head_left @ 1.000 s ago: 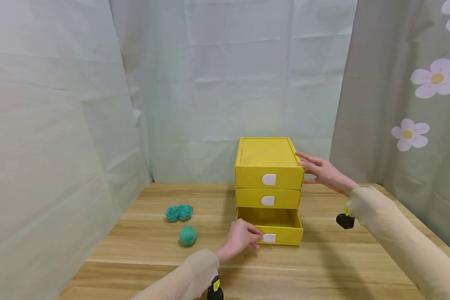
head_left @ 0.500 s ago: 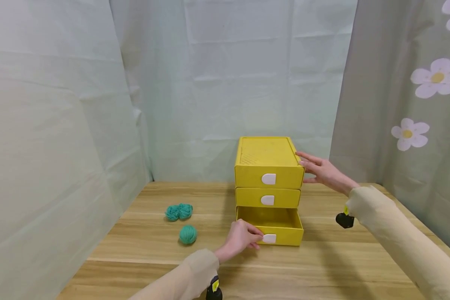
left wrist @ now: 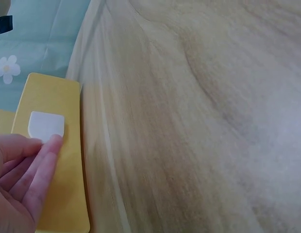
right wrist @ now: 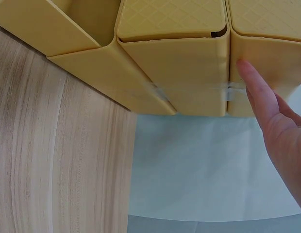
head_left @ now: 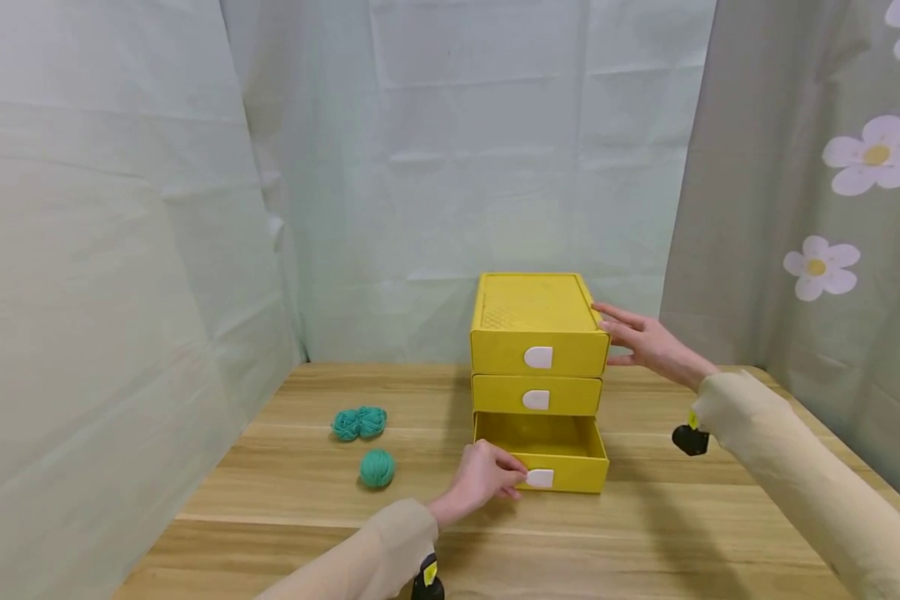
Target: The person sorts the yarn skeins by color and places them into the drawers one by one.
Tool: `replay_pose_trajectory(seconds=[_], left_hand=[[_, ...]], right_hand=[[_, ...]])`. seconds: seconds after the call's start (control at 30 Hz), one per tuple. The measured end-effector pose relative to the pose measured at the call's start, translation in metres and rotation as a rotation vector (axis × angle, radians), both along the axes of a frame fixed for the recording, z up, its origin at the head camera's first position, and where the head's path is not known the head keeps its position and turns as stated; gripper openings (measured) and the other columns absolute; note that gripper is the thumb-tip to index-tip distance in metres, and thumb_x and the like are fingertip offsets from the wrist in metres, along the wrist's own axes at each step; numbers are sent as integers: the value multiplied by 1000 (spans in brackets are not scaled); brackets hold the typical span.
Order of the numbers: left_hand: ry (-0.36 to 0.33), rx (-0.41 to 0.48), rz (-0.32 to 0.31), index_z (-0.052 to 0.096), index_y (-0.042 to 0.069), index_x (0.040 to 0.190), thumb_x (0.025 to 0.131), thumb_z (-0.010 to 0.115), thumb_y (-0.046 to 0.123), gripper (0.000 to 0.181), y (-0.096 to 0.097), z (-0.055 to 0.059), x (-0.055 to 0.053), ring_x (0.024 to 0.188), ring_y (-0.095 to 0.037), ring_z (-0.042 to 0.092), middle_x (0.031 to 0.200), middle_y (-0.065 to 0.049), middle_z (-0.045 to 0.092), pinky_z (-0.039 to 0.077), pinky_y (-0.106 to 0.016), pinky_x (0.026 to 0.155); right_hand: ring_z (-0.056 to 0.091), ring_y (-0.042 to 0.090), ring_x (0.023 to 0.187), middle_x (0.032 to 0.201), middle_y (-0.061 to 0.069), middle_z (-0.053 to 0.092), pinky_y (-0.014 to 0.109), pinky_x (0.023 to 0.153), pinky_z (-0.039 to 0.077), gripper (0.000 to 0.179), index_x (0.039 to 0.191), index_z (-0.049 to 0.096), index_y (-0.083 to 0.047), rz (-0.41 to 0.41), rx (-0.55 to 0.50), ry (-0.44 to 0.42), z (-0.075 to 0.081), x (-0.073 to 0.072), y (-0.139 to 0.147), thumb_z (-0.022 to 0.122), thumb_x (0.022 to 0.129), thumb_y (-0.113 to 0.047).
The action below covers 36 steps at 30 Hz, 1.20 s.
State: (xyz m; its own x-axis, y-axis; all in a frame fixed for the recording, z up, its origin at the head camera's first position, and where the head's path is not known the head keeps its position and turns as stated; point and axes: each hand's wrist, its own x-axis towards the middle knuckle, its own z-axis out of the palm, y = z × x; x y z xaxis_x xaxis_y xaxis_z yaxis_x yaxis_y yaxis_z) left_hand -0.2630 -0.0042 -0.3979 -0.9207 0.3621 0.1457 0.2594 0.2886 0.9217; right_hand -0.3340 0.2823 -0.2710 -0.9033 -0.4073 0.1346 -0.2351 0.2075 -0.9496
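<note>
A yellow three-drawer cabinet (head_left: 536, 304) stands upright on the wooden table, its bottom drawer (head_left: 573, 473) pulled part way out and the upper two closed. My left hand (head_left: 482, 477) pinches the white tab handle (left wrist: 46, 125) of that drawer between thumb and fingertips, at the tab's left edge in the head view. Against the cabinet's right side and top edge, my right hand (head_left: 648, 343) rests with fingers spread and fairly straight. One fingertip touches the side wall of the top section (right wrist: 259, 56) in the right wrist view.
To the left of the cabinet lie a round ball of teal yarn (head_left: 377, 468) and, behind it, a teal skein bunched at its middle (head_left: 359, 423). The wooden table (head_left: 330, 508) ends at pale cloth hangings (head_left: 420, 167) behind and on both sides.
The bottom drawer sits very slightly farther out than a second ago. Both hands keep their places on the handle and the cabinet's side.
</note>
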Motion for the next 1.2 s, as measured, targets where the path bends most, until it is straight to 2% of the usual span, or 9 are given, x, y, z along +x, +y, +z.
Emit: replay_pose_trajectory(seconds=[0.17,0.5,0.73,0.87,1.03,1.1,1.2], left_hand=[[-4,-22,-37,70,-5,76,74,72,-2,4,-3,1,-2,53,-25,63,67,-9,65,51,-33,49],[-37,-76,-97,72,5,77,74,75,8,5,-16,4,-8,53,-23,62,63,-1,65,51,-33,49],[-38,-133,-185,72,7,75,76,74,11,4,-32,9,-10,57,-28,63,66,0,65,51,-38,53],[-65,-157,-302,72,4,83,78,71,12,9,-45,13,-11,61,-29,64,72,-1,66,52,-38,56],[-142,-143,-538,70,0,92,82,67,11,15,-66,14,-14,69,-31,64,79,-7,67,50,-46,63],[-170,-134,-613,70,-1,94,83,66,11,16,-74,14,-15,72,-30,64,82,-9,67,49,-48,66],[-160,-124,-648,68,-3,98,84,64,12,21,-88,14,-18,75,-27,64,85,-8,67,49,-47,68]], right_hand=[[29,37,124,146,12,16,53,89,34,61,146,17,-16,5,-19,-7,-1,0,1,47,95,-32],[27,37,124,147,12,14,46,87,40,59,146,16,-15,14,-6,10,3,-2,-2,44,96,-30],[29,37,124,146,12,15,44,85,42,60,146,17,-16,3,2,13,2,-2,-1,45,95,-32],[28,37,124,146,12,15,47,86,40,60,146,16,-16,10,-3,14,0,-1,0,45,96,-31],[28,37,124,146,13,16,47,86,40,61,146,16,-15,13,-8,8,-1,-1,0,46,95,-32],[28,37,124,146,13,17,47,86,40,62,146,16,-15,15,-10,6,-1,0,0,46,95,-32],[28,37,124,146,13,17,47,86,40,62,146,16,-15,14,-9,3,0,0,0,46,95,-33]])
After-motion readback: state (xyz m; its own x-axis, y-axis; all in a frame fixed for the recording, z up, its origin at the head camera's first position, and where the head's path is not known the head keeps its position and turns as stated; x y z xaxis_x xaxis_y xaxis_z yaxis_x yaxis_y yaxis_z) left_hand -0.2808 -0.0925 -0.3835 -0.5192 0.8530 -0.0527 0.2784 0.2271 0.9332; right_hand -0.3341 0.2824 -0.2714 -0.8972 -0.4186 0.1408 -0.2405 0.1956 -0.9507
